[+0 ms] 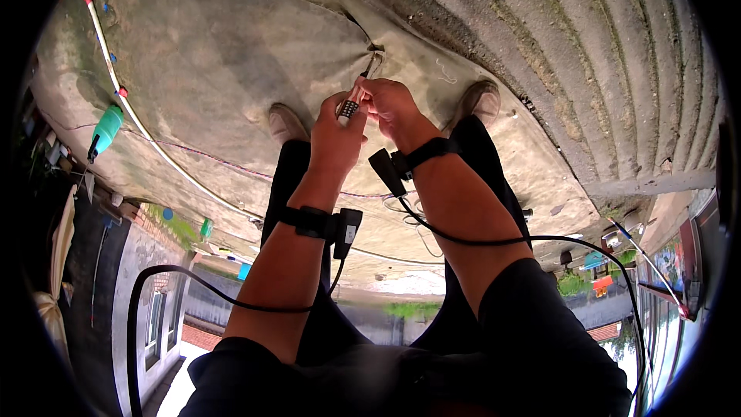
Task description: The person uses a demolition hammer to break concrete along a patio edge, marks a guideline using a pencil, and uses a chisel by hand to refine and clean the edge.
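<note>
My left hand (337, 135) is closed around a small tool (349, 111) with a pale body and a dark, dotted grip; its exact kind I cannot tell. Close beside it, the fingers of my right hand (392, 104) pinch together at the tool's front part, and whatever else they hold is hidden. A thin dark piece (369, 66) reaches from the fingers to a gathered, dark-edged spot (376, 49) on the beige-grey sheet (224, 38). Creases in the sheet run toward that spot.
My shoes (289, 123) stand on the sheet on both sides of my hands. Ridged grey sheeting (571, 54) lies at the right. On the left are a long white pole (104, 50) with red bands, a teal bottle-shaped object (106, 130) and a thin purplish cord (202, 153). Black cables (575, 239) trail from my wrist straps.
</note>
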